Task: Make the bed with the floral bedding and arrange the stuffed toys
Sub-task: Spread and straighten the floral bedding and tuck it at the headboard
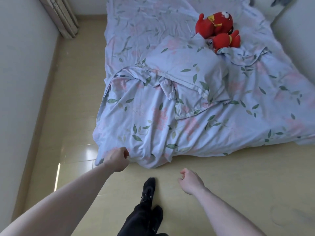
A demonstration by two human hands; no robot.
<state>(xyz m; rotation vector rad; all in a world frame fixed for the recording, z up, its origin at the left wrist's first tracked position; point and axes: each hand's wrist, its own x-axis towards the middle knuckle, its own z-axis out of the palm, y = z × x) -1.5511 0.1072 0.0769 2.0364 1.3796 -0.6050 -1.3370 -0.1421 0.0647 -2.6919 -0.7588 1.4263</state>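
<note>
My left hand (117, 160) grips the near corner of the quilt (150, 126). The fingers curl tight round the cloth, low down by the floor (221, 176). The quilt is blue with pink flowers and green leaves. It lies in a crumpled heap that runs up and away from that hand.

My right hand (190, 183) hangs over the floor, off to the side of the left hand and a bit nearer to me. Its fingers curl loosely and it holds nothing. It does not touch the quilt.

Past both hands a pillow (184, 65) in the same flower cloth sits on top of the quilt, tilted. Farther still, beyond the pillow, two red toys (219, 29) lie touching each other on the bed. A fold of cloth covers part of the nearer one.

Between my arms I see my dark leg and foot (148, 193) on the floor. Far off beyond my left hand, a curtain (63, 16) hangs by the wall.
</note>
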